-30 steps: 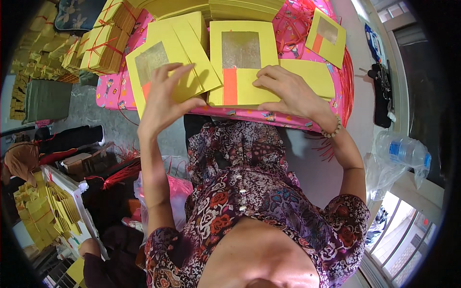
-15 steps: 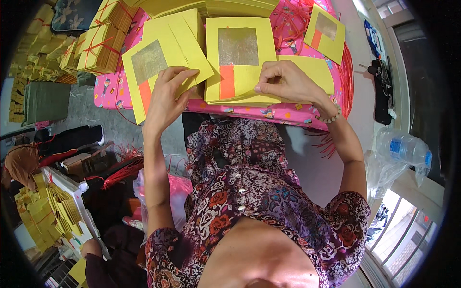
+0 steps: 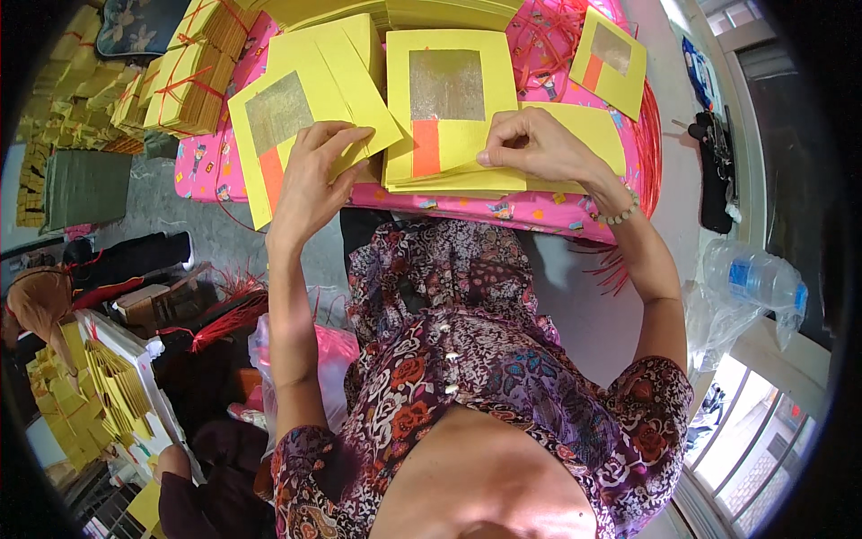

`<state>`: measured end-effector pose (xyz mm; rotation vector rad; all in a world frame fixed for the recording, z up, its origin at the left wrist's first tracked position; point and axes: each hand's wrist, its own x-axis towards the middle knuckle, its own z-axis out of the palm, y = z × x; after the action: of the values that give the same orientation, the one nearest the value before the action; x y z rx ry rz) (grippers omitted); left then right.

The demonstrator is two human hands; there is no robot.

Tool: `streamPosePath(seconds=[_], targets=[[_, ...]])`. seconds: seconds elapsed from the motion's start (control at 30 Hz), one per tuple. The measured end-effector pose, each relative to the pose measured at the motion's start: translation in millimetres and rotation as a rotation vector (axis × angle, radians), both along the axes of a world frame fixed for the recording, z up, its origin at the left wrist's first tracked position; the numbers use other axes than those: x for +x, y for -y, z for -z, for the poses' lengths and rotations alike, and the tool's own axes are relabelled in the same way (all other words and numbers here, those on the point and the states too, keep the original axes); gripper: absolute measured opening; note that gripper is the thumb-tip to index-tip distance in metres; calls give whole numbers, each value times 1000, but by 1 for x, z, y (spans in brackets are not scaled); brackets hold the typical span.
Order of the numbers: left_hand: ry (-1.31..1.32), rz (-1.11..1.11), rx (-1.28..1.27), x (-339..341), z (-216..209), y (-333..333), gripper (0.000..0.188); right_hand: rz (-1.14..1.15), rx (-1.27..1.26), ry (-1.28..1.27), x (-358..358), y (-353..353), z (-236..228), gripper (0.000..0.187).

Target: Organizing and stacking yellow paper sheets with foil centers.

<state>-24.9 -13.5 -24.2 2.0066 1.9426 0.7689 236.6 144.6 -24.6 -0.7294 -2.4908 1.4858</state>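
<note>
A stack of yellow paper sheets (image 3: 456,175) lies before me on the table; its top sheet bears a silvery square (image 3: 445,85) and an orange strip (image 3: 426,148). My right hand (image 3: 543,148) is closed in a pinch at the near right edge of this stack, where the top sheet lifts slightly. On the left, more yellow sheets lie fanned and overlapping. My left hand (image 3: 314,180) grips these between thumb and fingers, over a slanted yellow sheet (image 3: 251,175) with the same silvery square and orange strip. How many sheets each hand holds is hidden.
A pink patterned cloth (image 3: 202,166) covers the table. Red-tied yellow bundles (image 3: 184,90) stand at the left, and another marked sheet (image 3: 611,63) lies far right near red strings (image 3: 548,45). A clear plastic bottle (image 3: 759,274) sits by the window. Co-workers are at lower left.
My hands have barely moved. The near edge of the middle stack's top sheet shifts slightly under my right hand. At the far left, a co-worker's arm has moved over yellow papers.
</note>
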Motion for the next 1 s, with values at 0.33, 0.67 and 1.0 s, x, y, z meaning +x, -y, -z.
streamPosePath(seconds=[0.33,0.67,1.0], targets=[[14,-3,-2,0,0,0,40,-15,-13,70,-1,-2,-2,26],[11,0,-10,0,1,0,42,-28,-60,108,-1,-5,0,26],[12,7,-12,-2,2,-2,42,-16,4,5,0,-5,5,29]])
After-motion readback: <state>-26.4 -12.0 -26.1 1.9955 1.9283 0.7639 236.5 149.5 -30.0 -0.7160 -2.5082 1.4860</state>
